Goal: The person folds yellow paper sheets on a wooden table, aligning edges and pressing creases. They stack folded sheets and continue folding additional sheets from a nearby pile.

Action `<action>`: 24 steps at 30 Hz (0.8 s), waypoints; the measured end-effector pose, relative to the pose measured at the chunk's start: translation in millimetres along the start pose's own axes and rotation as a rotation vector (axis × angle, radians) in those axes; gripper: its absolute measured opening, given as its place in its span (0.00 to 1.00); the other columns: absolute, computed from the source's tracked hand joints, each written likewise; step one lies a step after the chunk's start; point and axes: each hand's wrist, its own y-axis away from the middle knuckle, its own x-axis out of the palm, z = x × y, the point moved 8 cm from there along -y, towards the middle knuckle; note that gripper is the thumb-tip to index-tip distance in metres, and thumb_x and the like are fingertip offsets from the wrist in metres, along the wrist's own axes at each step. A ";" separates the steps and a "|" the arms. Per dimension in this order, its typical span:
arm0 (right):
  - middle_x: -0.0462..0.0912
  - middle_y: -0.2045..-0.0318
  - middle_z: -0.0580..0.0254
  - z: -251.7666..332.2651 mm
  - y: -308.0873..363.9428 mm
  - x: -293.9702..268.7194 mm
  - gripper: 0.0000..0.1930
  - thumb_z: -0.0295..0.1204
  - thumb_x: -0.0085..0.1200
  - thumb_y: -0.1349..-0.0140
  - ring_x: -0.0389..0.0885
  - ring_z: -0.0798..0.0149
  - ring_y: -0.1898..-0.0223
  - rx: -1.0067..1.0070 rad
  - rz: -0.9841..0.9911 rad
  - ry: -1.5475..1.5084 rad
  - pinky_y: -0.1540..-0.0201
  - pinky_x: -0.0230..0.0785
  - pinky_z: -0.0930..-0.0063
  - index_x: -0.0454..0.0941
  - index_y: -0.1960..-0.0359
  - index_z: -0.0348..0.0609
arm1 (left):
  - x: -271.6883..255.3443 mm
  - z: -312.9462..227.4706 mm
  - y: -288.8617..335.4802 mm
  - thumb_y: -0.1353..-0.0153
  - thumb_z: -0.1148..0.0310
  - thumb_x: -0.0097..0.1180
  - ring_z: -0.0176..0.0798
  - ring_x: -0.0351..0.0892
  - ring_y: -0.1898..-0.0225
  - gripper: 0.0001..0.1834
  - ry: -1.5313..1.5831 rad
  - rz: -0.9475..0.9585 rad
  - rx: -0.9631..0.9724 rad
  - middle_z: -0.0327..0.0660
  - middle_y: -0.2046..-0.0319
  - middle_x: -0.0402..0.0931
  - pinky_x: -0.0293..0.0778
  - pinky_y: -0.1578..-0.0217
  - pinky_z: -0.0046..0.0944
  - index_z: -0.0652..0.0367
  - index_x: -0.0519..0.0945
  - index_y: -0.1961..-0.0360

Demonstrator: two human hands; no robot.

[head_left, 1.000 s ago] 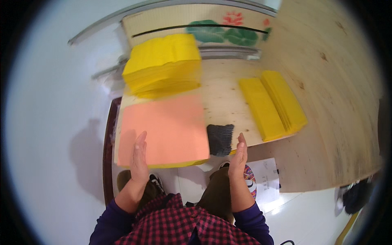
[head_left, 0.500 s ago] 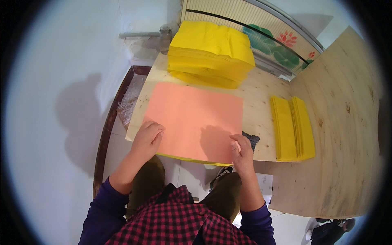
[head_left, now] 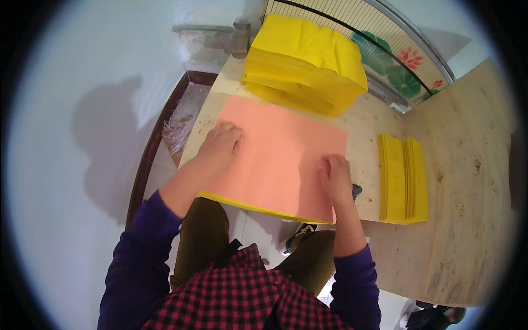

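Observation:
A pink-orange rectangular sheet (head_left: 275,159) lies flat before me, with a yellow layer (head_left: 258,210) peeking out under its near edge. My left hand (head_left: 223,144) is over the sheet's left side, its fingers curled together. At the right side, my right hand (head_left: 335,175) touches the sheet with bent, closed fingers. Whether either hand pinches anything is hidden. Behind the sheet stands a thick stack of folded yellow sheets (head_left: 308,60).
Two narrow folded yellow bundles (head_left: 391,179) lie at the right of the wooden table (head_left: 366,118). A dark scalloped pad (head_left: 357,191) sits beside my right wrist. A glass jar (head_left: 240,38) stands at the back left. A wooden panel (head_left: 462,165) rises at the right.
Both hands have moved away from me along the sheet's sides, the left one farther. The view has shifted, and more of the yellow layer shows at the near edge.

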 end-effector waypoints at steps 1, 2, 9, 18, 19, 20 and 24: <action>0.76 0.51 0.46 -0.2 -8.5 -1.9 0.16 0.27 0.56 0.43 0.72 0.43 0.47 -0.002 0.005 0.003 0.43 0.67 0.55 0.76 0.52 0.36 | -0.7 3.5 -9.4 0.43 0.75 0.53 0.53 0.72 0.50 0.09 -0.020 -0.016 -0.005 0.47 0.57 0.74 0.67 0.49 0.49 0.60 0.78 0.60; 0.76 0.50 0.46 -1.5 -11.8 -1.8 0.17 0.26 0.56 0.43 0.71 0.43 0.47 0.027 0.024 0.011 0.43 0.67 0.56 0.76 0.52 0.36 | -0.8 6.5 -13.0 0.43 0.75 0.53 0.53 0.72 0.51 0.09 -0.042 -0.010 -0.027 0.47 0.58 0.74 0.67 0.49 0.49 0.60 0.78 0.60; 0.76 0.50 0.45 4.3 19.2 -9.1 0.15 0.25 0.53 0.40 0.73 0.43 0.47 -0.126 -0.023 -0.016 0.42 0.66 0.57 0.75 0.51 0.35 | -9.3 -4.3 22.9 0.42 0.75 0.52 0.53 0.73 0.51 0.09 0.012 0.082 0.047 0.48 0.58 0.75 0.68 0.49 0.49 0.61 0.77 0.60; 0.76 0.49 0.46 -16.6 -36.3 -2.8 0.15 0.26 0.52 0.38 0.72 0.46 0.46 0.039 0.008 -0.164 0.42 0.67 0.61 0.75 0.51 0.35 | -6.2 13.7 -23.5 0.44 0.76 0.51 0.55 0.73 0.51 0.11 -0.011 0.069 0.017 0.51 0.56 0.75 0.69 0.49 0.48 0.64 0.76 0.59; 0.76 0.49 0.46 -16.3 -27.7 -7.8 0.15 0.26 0.51 0.38 0.72 0.45 0.45 0.026 0.027 -0.162 0.41 0.66 0.60 0.75 0.51 0.35 | -8.6 13.3 -15.0 0.44 0.77 0.51 0.55 0.73 0.51 0.11 0.004 0.110 0.023 0.51 0.56 0.75 0.69 0.49 0.48 0.64 0.76 0.59; 0.75 0.48 0.46 -15.6 -18.3 -10.1 0.15 0.27 0.50 0.38 0.71 0.44 0.45 0.012 0.047 -0.160 0.40 0.65 0.60 0.75 0.51 0.35 | -9.4 12.1 -5.3 0.44 0.77 0.51 0.55 0.72 0.50 0.11 0.020 0.151 0.029 0.51 0.56 0.75 0.69 0.49 0.48 0.64 0.77 0.59; 0.75 0.49 0.47 -9.2 9.6 -2.6 0.14 0.26 0.52 0.39 0.72 0.47 0.45 -0.061 0.073 -0.106 0.41 0.66 0.61 0.75 0.51 0.35 | -11.6 1.3 21.2 0.45 0.78 0.52 0.55 0.72 0.50 0.12 0.041 0.096 0.066 0.50 0.55 0.75 0.70 0.49 0.47 0.64 0.77 0.59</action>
